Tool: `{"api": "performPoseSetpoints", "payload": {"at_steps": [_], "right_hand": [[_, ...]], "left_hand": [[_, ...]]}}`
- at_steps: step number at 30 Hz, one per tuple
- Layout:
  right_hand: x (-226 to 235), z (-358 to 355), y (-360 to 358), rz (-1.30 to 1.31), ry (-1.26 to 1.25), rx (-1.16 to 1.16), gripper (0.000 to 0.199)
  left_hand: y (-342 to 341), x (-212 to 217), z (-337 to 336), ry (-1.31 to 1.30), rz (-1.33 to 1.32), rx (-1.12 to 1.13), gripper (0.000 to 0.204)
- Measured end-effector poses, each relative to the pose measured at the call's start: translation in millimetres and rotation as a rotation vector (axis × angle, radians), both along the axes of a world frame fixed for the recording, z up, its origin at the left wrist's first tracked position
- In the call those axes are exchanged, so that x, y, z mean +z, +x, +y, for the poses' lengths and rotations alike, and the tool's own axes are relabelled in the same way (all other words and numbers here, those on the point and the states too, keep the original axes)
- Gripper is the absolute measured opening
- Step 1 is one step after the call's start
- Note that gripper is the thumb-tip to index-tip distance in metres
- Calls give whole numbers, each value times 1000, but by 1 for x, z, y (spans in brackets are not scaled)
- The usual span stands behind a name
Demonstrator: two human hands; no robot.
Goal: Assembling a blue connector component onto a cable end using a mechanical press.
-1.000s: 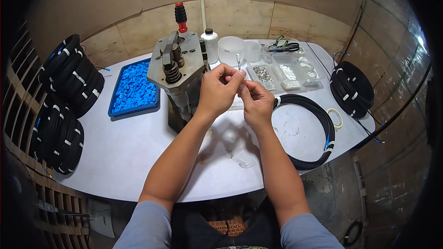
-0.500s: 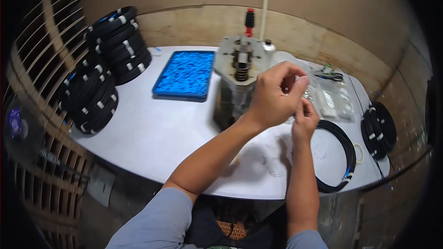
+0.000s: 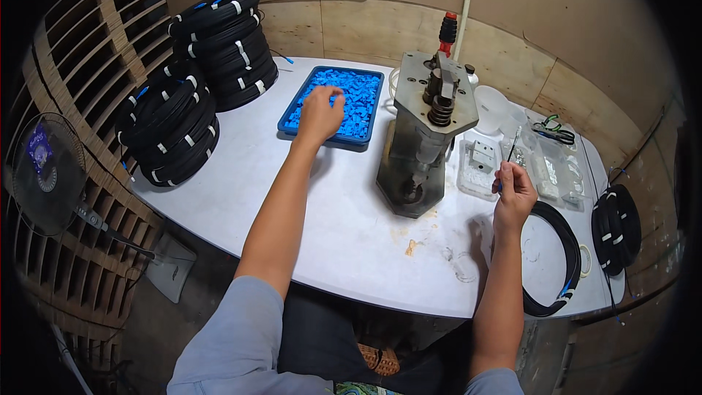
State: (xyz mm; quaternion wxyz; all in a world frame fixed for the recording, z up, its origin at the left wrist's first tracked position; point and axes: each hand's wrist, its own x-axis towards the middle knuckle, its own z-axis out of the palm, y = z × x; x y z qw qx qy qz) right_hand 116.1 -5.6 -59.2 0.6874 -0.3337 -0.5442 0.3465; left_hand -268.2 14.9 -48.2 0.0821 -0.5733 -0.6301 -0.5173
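My left hand (image 3: 322, 115) hovers over a dark blue tray (image 3: 344, 144) filled with many small bright blue plastic pieces (image 3: 358, 91). Its fingers are bent and slightly apart, with nothing visible between them. To the right of the metal press, my right hand (image 3: 515, 194) pinches a thin black cable (image 3: 511, 152) close to its end. The cable's tip points upward and looks pale, and a bit of blue shows by the fingers. A coil of black cable (image 3: 567, 245) lies on the table beside my right wrist.
Between my hands stands a hand press (image 3: 417, 153) with a red-and-black lever (image 3: 447, 29). Stacks of cable coils (image 3: 230, 58) stand at the left, with more coils (image 3: 616, 230) at the right edge. Behind my right hand are a clear box (image 3: 479, 168), plastic bags (image 3: 552, 168) and scissors (image 3: 553, 132).
My hands were together right of the press; now they are apart. The left has moved across to the tray, while the right keeps the cable upright. The view has shifted too.
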Motion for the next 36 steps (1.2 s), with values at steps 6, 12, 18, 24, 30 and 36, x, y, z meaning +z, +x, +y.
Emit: {"api": "performPoseSetpoints", "payload": {"at_steps": [6,12,18,24,30,36], "right_hand": [[-3,1,-1,-42,-1,1,16],[-4,1,-5,-58,1,10,15],[-1,-3,-6,-54,4,5,16],[2,-4,-7,-42,1,-14,16],[0,-2,-9,-17,-23,14,16],[3,-5,-7,-12,-21,9,16]], "left_hand": [[1,-39,14,-657,144,109,35],[-15,-50,17,-605,61,117,31],[-9,-56,15,-382,73,153,25],[-9,-57,20,-4,1,175,27],[-5,-20,17,158,-184,106,23],[48,70,-18,356,-533,-320,24]]}}
